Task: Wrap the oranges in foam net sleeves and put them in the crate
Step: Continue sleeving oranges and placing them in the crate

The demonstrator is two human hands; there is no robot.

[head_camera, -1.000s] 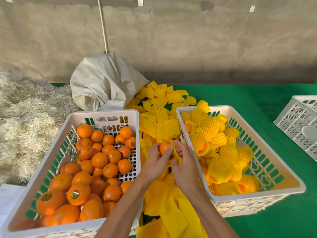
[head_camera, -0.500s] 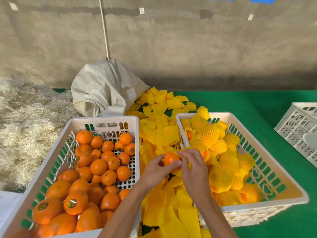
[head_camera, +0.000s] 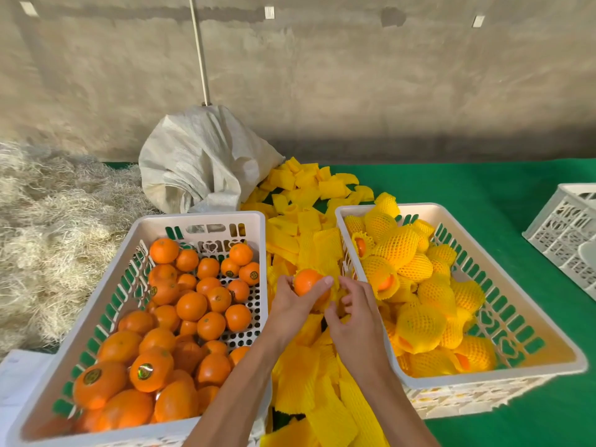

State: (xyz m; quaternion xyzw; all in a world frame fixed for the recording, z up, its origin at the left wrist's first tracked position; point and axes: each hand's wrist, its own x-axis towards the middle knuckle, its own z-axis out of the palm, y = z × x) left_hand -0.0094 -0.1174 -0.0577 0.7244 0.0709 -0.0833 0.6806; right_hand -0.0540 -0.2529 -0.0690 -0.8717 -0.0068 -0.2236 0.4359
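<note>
My left hand [head_camera: 292, 309] grips a bare orange [head_camera: 308, 282] between the two crates, above the pile of flat yellow foam net sleeves [head_camera: 309, 366]. My right hand [head_camera: 356, 317] is just right of it, fingers curled into a yellow sleeve [head_camera: 338, 293] that lies against the orange's lower right side. The left white crate [head_camera: 200, 221] holds several unwrapped oranges [head_camera: 192, 306]. The right white crate [head_camera: 548, 346] holds several oranges wrapped in yellow net [head_camera: 419, 324].
A white woven sack [head_camera: 200, 166] lies behind the left crate, with more loose sleeves [head_camera: 309, 185] spilling beside it. Pale straw [head_camera: 48, 237] covers the left. Another white crate [head_camera: 567, 230] stands at the right edge on the green cloth [head_camera: 483, 188].
Both hands stay between the crates with the orange. My right hand has shifted from pinching the sleeve beside the orange's top to gripping it lower, under the orange's right side.
</note>
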